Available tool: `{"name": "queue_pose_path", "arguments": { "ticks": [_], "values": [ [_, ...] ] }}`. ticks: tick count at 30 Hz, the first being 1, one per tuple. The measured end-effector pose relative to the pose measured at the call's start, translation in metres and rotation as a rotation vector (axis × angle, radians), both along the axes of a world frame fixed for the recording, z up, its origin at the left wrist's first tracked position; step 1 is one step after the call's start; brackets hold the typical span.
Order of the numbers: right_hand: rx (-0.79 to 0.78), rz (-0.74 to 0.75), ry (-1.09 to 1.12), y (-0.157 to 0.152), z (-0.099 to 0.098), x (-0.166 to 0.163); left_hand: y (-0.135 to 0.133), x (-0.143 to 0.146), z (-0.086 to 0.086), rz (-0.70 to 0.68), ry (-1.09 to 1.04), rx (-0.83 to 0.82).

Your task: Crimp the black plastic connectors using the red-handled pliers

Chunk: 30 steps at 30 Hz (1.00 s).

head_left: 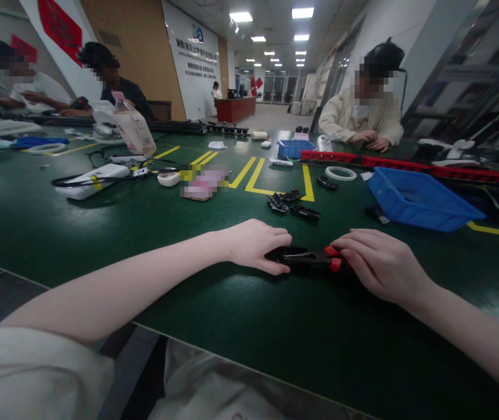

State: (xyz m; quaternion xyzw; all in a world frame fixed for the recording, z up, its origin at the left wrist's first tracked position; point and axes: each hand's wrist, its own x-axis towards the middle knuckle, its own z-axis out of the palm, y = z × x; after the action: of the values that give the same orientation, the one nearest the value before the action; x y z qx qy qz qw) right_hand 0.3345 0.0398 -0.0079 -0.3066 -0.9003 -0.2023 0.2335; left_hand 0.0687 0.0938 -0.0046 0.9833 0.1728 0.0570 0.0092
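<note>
My right hand (380, 262) is closed around the red handles of a pair of pliers (314, 258), whose dark jaws point left. Under my left hand (258, 248) is a black part (278, 255), gripped between thumb and fingers; its kind is mostly hidden by the hand. The plier jaws reach up to this part, and I cannot tell whether they clamp it. Just beyond my hands lie several black plastic pieces (305, 212) in a loose group.
A blue bin (424, 201) stands at right, with a smaller blue bin (295, 148) farther back. A white power bank (94, 181) with black cables, a bottle (133, 125) and a pink phone (205, 184) lie to the left. Across the table sits a person (363, 111).
</note>
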Motion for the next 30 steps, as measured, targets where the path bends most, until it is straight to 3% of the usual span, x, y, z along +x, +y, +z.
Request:
{"name": "queue_pose_path", "arguments": {
  "ticks": [10, 18, 30],
  "values": [
    [0.048, 0.051, -0.029, 0.006, -0.003, 0.003, -0.001, 0.000, 0.002, -0.018, 0.015, -0.003],
    [0.173, 0.049, -0.053, 0.014, -0.006, 0.010, 0.001, 0.001, 0.003, -0.031, 0.017, 0.001],
    [0.141, 0.051, -0.065, 0.010, -0.004, 0.002, 0.003, 0.000, -0.002, -0.052, 0.004, 0.027]
  ]
}}
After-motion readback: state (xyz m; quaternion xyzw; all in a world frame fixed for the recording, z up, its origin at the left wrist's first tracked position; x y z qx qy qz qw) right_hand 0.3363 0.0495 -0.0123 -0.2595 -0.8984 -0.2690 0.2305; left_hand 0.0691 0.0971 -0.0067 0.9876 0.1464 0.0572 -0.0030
